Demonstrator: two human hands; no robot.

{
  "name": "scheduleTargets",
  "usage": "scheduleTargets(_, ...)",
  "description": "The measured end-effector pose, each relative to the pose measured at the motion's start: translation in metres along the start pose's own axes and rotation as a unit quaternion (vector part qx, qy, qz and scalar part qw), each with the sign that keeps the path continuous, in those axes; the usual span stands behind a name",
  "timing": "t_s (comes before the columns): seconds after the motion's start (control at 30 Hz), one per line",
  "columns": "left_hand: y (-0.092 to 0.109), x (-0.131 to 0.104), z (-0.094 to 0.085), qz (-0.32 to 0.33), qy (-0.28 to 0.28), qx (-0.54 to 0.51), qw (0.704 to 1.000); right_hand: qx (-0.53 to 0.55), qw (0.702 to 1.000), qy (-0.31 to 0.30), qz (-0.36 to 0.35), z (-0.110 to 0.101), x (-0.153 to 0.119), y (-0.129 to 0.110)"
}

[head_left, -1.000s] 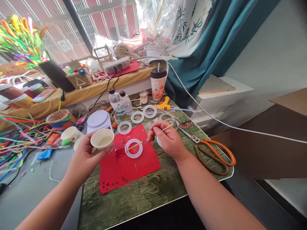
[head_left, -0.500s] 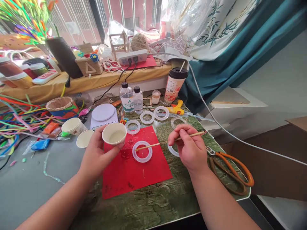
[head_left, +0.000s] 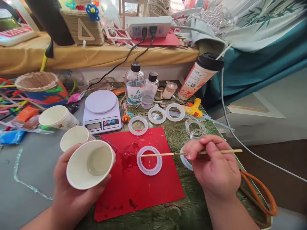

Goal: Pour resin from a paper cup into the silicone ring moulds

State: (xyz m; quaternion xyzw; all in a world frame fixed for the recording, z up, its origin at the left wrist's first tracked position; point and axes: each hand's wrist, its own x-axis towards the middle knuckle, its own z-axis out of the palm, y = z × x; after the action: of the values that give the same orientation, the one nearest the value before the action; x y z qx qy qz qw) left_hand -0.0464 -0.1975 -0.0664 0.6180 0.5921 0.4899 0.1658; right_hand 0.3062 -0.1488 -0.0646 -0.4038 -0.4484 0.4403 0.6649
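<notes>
My left hand [head_left: 72,182] is wrapped round a white paper cup [head_left: 76,163], tilted so that clear liquid shows at its bottom. Between the fingers of my right hand [head_left: 213,166] is a thin wooden stick [head_left: 168,154], pointing left. The stick's tip lies over the left rim of a translucent ring mould [head_left: 155,169]; whether it touches cannot be told. That mould rests on a red sheet [head_left: 144,198], beside a wet, shiny patch [head_left: 129,158]. Another ring mould [head_left: 185,159] is partly hidden behind my right hand.
Behind stand a kitchen scale [head_left: 102,111], a bottle marked A [head_left: 135,91], a smaller bottle [head_left: 150,92] and a drink cup [head_left: 200,78]. More ring moulds [head_left: 138,126] lie behind the sheet. Scissors [head_left: 261,191] and a yellow glue gun [head_left: 194,108] are at right, paper cups [head_left: 59,117] at left.
The view has moved closer and lower. The paper cup in my left hand has tipped further and shifted left, away from the mould. My right hand still holds the stick over the mould.
</notes>
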Motion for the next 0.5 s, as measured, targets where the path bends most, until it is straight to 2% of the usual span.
scheduleTargets(0.13,0.0019,0.0005,-0.0019,0.0,-0.014,0.006,1.0,0.002,1.0,-0.016,0.013,-0.002,0.0001,-0.001)
scheduleTargets(0.3,0.0024,-0.0022,-0.0011,-0.002,-0.025,-0.009,1.0,-0.012,1.0,0.017,0.004,-0.0016,0.0004,-0.0002)
scheduleTargets(0.5,0.0001,-0.0013,-0.0015,-0.029,-0.048,-0.025,0.998,-0.016,1.0,-0.012,0.024,-0.0022,0.0017,-0.0003)
